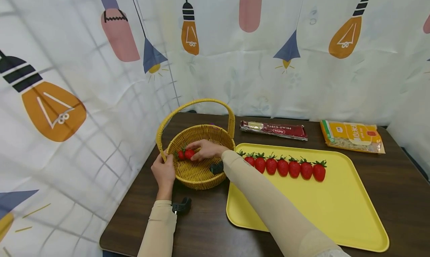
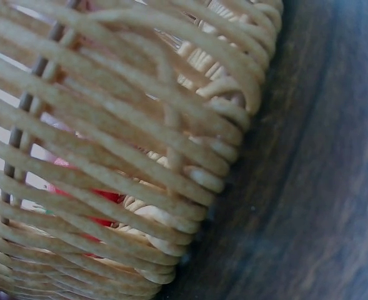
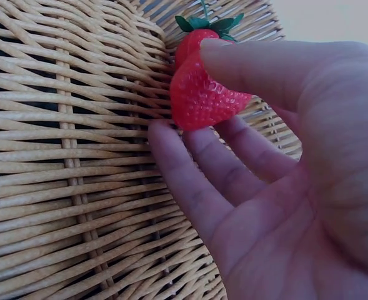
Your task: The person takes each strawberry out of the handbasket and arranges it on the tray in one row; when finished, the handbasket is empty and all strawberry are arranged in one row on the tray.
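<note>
A yellow wicker basket (image 1: pixel 201 178) with a tall arched handle stands on the left of the table. My left hand (image 1: pixel 164 172) grips its near left rim at the foot of the handle. Inside the basket, my right hand (image 1: pixel 205 150) pinches a red strawberry (image 3: pixel 205 103) between thumb and fingers, low by the wicker wall. A second strawberry (image 1: pixel 180 155) lies against that one, on its left in the head view. Through the weave in the left wrist view, parts of a red strawberry (image 2: pixel 105 197) show; the left hand is mostly hidden there.
A yellow tray (image 1: pixel 315 212) right of the basket holds a row of several strawberries (image 1: pixel 294 169) along its far side, partly behind my right sleeve. Behind it lie a dark red packet (image 1: pixel 273 130) and an orange-yellow food bag (image 1: pixel 352 136). A patterned curtain (image 1: pixel 218 74) borders the table.
</note>
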Available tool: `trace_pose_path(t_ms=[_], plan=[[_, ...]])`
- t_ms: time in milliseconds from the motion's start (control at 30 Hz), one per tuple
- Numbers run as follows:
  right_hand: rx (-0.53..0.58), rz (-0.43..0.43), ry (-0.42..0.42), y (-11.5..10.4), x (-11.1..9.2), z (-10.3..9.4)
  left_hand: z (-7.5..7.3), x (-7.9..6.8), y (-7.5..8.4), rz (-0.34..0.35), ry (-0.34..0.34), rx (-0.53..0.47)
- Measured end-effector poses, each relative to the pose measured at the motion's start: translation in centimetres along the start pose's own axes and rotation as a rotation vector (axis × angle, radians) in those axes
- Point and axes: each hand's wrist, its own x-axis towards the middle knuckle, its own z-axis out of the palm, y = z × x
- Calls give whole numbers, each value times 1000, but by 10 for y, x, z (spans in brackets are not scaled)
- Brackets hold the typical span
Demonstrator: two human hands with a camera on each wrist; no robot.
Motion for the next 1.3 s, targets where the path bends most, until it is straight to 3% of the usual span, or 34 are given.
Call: trace_pose_path(t_ms=[300,567,700,967,1300], plan=[[-99,12,26,-1,0,2,-1,-2,2,16,10,9],[-68,5,36,0,-3,4,0,-4,4,17,12,-7],[-14,4,28,1,-3,4,1,-4,1,5,1,-16],[332,-7,26,-4,-7,1,2,-3,-4,-8,3,-7],[327,-84,46,-31,-13,-1,0,1,2,-6,-1,1]])
